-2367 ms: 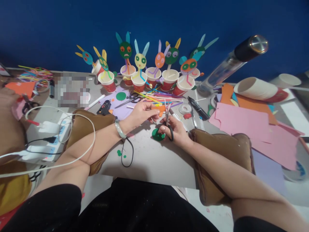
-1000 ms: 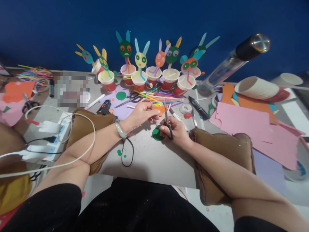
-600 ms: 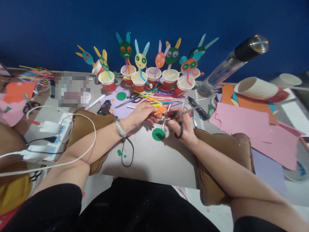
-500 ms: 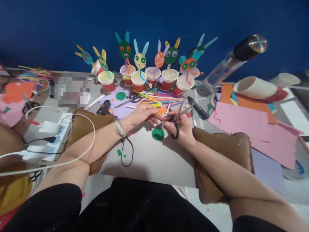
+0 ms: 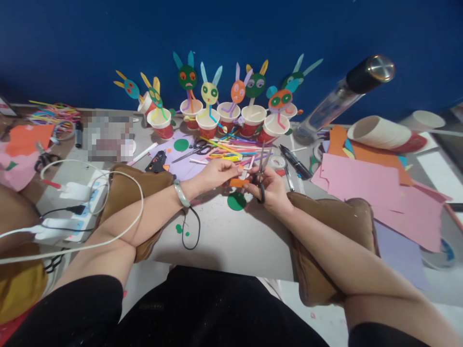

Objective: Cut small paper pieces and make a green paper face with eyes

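Observation:
My left hand (image 5: 213, 176) is closed in a pinch, with a small orange paper piece (image 5: 240, 166) at its fingertips. My right hand (image 5: 273, 190) has its fingers around a pair of black-handled scissors (image 5: 262, 188), whose blades point up and away from me. An orange paper strip (image 5: 238, 183) is pinched by the right thumb and fingers, just below the left fingertips. Beneath both hands lies a green paper circle (image 5: 236, 201) with a pale straw reaching up from it, partly hidden by the right fingers.
Several red-and-white paper cups (image 5: 207, 129) with paper rabbit heads stand along the blue wall. Loose straws (image 5: 231, 149) lie before them. A glue gun (image 5: 156, 161), a marker (image 5: 294, 161), pink paper (image 5: 361, 176) and a clear bottle (image 5: 325, 108) surround the work spot. Brown cushions (image 5: 333, 221) lie under the forearms.
The orange paper strip has passed from my left fingers to my right thumb and fingers, sitting lower. My left hand now pinches a small orange piece. The scissors have turned more upright.

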A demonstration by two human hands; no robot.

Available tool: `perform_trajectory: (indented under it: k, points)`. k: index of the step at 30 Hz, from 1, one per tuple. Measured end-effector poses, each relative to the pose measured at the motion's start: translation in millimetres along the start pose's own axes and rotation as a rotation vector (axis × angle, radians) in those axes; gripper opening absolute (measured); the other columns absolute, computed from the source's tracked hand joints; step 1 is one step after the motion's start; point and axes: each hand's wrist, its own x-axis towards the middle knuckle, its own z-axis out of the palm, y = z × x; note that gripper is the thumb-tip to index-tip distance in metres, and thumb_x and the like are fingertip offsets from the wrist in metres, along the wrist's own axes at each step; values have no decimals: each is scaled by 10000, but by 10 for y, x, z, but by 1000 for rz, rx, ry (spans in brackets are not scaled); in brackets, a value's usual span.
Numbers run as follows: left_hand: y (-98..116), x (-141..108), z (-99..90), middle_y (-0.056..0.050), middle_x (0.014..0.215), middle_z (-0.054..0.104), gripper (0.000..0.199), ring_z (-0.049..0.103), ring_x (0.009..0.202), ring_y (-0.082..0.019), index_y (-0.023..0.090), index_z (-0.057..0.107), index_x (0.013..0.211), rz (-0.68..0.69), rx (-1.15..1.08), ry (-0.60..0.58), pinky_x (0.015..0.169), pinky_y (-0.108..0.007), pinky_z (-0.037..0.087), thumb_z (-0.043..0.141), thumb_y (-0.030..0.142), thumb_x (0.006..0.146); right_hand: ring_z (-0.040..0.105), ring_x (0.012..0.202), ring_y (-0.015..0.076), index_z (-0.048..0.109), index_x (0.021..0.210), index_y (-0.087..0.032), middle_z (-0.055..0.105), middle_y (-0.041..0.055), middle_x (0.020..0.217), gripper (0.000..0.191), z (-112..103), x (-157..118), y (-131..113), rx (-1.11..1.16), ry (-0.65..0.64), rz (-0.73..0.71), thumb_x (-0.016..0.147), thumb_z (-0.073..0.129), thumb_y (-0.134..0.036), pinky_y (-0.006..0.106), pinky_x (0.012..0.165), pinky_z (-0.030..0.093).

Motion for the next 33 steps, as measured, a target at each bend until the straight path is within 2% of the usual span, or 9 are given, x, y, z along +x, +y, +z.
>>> perform_trajectory:
  k: [4, 7, 11, 19, 22, 26, 28, 30, 33]
  points:
    - [14, 39, -40, -24, 918, 703, 281, 666, 822, -108, 156, 677, 982, 216, -106, 116, 733, -215, 536, 818, 181, 739, 623, 555, 132, 598, 1031, -227, 697, -27, 762, 571, -35, -10, -24, 69, -285, 182, 616, 958, -382, 250, 499, 517]
    - [52, 15, -62, -31, 996, 703, 409, 669, 906, -133, 175, 690, 1037, 260, -161, -77, 829, -254, 546, 870, 208, 671, 609, 535, 110, 620, 985, -201, 688, -30, 712, 503, -53, -4, -49, 86, -421, 235, 642, 941, -379, 206, 483, 473]
    - [75, -42, -56, -32, 843, 696, 349, 663, 753, -137, 163, 698, 867, 160, -99, -256, 721, -273, 537, 892, 409, 713, 556, 500, 80, 633, 918, -186, 671, -37, 677, 469, -55, 12, -83, 95, -511, 257, 633, 944, -391, 178, 455, 412]
    - [88, -2, -49, 11, 752, 664, 385, 630, 720, -105, 169, 663, 738, 289, -227, -52, 757, -263, 524, 913, 461, 707, 610, 551, 100, 649, 939, -188, 707, -21, 704, 470, -95, 16, -44, 83, -564, 311, 632, 953, -373, 191, 510, 458]
    - [100, 58, -93, 16, 746, 650, 377, 608, 718, -91, 170, 620, 727, 298, -300, 178, 759, -248, 506, 862, 456, 772, 624, 553, 109, 645, 946, -196, 713, -20, 715, 470, -107, 16, -8, 125, -510, 295, 633, 955, -360, 206, 519, 470]
    - [71, 129, -159, 16, 714, 607, 338, 573, 689, -77, 165, 574, 697, 240, -296, 416, 726, -233, 471, 730, 376, 910, 613, 543, 116, 648, 957, -232, 696, -44, 722, 462, -106, 64, 37, 204, -194, 147, 619, 947, -327, 248, 535, 501]
    - [40, 143, -162, 9, 809, 643, 138, 583, 718, -74, 160, 618, 800, 173, -268, 429, 722, -227, 466, 729, 200, 873, 598, 528, 116, 653, 947, -251, 678, -56, 708, 466, -106, 102, 61, 223, -30, 86, 594, 950, -308, 257, 522, 498]
    - [10, 142, -132, -2, 937, 678, 213, 612, 782, -79, 166, 648, 962, 101, -237, 390, 739, -225, 475, 710, 48, 796, 595, 515, 125, 651, 944, -264, 670, -60, 703, 481, -104, 132, 83, 229, 63, 65, 573, 955, -302, 274, 513, 501]
    - [-12, 110, -50, -28, 927, 699, 94, 635, 790, -101, 151, 659, 969, -7, -176, 243, 755, -249, 496, 669, 147, 875, 598, 505, 134, 643, 955, -268, 667, -62, 706, 499, -94, 142, 106, 203, 114, 48, 569, 957, -307, 285, 501, 495]
